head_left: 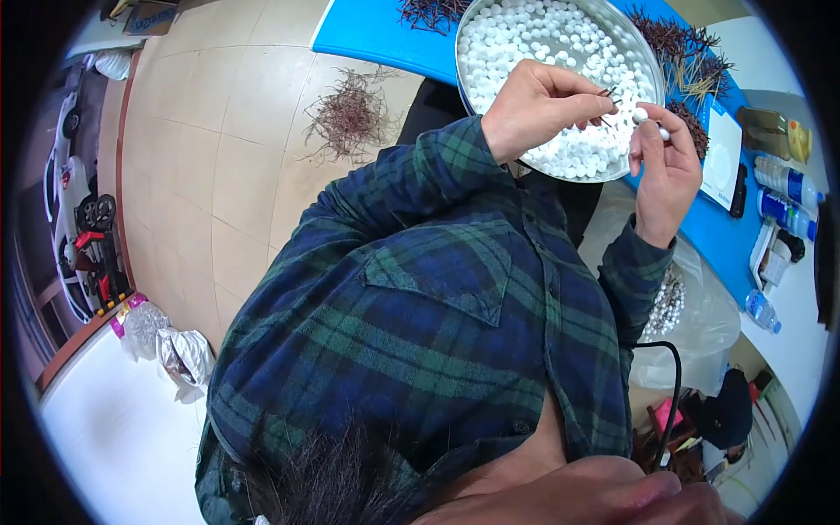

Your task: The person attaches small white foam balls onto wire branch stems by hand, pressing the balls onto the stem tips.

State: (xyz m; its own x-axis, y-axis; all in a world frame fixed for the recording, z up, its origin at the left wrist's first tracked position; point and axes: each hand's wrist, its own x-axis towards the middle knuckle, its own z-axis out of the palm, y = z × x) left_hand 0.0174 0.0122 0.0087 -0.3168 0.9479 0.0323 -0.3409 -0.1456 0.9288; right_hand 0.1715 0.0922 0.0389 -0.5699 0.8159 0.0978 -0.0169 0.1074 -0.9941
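My left hand (547,109) reaches in over a round metal tray (461,66), its thumb and fingers pinched on thin dark-brown sticks (606,94). Just to the right, my right hand (667,171) is closed with small white balls (641,115) between its thumb and fingers. The fingertips of both hands are close together, above the tray's right side. Many loose white balls (577,157) fill the tray beneath them. What lies inside my right palm is hidden.
A blue table (376,39) carries the tray and bundles of brown sticks (674,44). Water bottles (783,179) stand at the right. A brown stick pile (346,114) lies on the tiled floor. Plastic bags (713,306) hang at my right; a person (726,411) is behind.
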